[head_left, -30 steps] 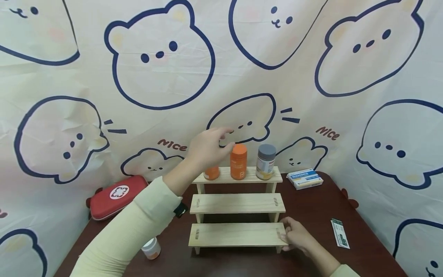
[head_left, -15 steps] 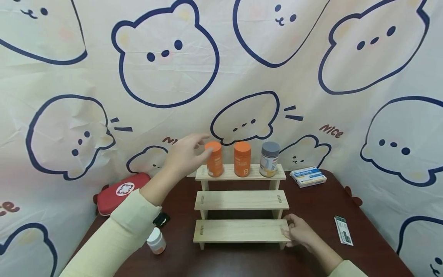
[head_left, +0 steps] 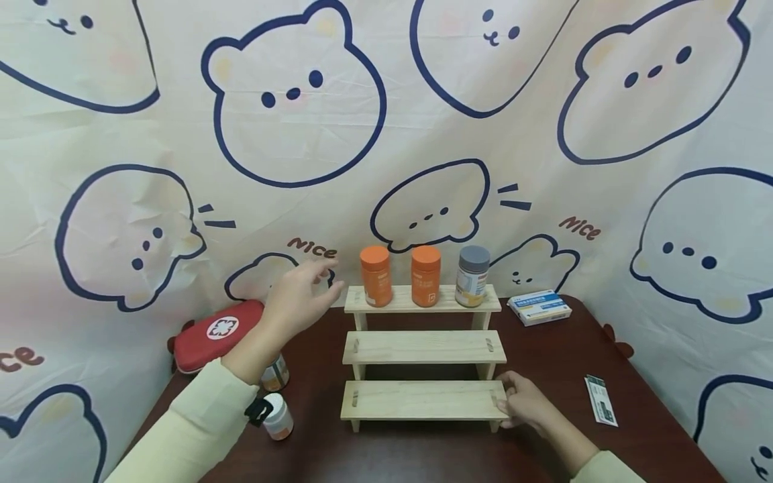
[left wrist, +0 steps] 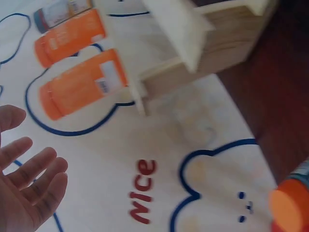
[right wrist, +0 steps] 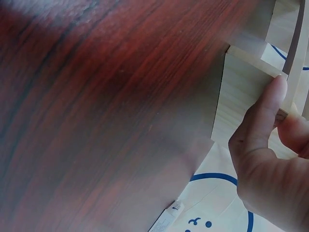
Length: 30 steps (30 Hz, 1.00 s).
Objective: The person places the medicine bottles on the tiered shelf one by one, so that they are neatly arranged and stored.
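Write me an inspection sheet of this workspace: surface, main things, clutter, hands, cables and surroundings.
Surface: dark reddish table.
Main things: stepped wooden rack; two orange bottles and a grey-capped bottle stand upright on its top step.
Clutter: red case, white-capped bottle and partly hidden bottle at left; printed box and flat packet at right.
Hands: left hand, fingers relaxed, is beside the orange bottles, touching nothing; right hand grips the bottom step's right end.
Cables: nothing seen.
Surroundings: pale backdrop with cartoon animals and "Nice" lettering.

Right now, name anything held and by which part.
The right hand grips the shelf by the right end of its lowest step; the left hand holds nothing.
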Motion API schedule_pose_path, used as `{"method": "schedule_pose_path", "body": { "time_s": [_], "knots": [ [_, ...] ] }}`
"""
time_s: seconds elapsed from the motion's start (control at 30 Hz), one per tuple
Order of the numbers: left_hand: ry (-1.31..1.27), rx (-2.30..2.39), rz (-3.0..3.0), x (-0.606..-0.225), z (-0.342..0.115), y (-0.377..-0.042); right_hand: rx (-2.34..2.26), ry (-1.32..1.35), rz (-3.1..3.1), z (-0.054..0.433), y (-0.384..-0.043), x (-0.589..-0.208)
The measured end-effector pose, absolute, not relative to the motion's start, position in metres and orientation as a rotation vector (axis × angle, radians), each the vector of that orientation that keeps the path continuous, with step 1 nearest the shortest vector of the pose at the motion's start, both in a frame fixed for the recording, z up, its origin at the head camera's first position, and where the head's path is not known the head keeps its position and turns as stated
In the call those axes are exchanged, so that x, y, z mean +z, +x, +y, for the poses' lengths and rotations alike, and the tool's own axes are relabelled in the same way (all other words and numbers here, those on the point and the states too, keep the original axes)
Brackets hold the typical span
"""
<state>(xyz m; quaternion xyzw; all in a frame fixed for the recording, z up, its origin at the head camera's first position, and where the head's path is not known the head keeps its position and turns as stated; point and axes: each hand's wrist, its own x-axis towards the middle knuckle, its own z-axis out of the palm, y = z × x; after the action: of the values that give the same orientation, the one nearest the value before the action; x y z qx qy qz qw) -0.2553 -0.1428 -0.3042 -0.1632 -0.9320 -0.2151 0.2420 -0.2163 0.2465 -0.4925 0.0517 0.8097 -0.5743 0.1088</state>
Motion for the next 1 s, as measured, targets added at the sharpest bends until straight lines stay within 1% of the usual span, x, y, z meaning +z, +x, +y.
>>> {"method": "schedule_pose_path", "body": {
  "time_s": [0.4,0.77,1.0],
  "knots": [
    [-0.359,-0.543,-2.626,-0.342,-0.170,-0.251,-1.660,0.176,2.412,0.244,-0.218,-0.493],
    [-0.202,-0.608,-2.862,-0.385,-0.195,-0.237,-1.671,0.157,2.410,0.245,-0.215,-0.499],
    [-0.147,-0.588,-2.907,-0.393,-0.206,-0.232,-1.687,0.152,2.407,0.246,-0.217,-0.496]
  ]
}}
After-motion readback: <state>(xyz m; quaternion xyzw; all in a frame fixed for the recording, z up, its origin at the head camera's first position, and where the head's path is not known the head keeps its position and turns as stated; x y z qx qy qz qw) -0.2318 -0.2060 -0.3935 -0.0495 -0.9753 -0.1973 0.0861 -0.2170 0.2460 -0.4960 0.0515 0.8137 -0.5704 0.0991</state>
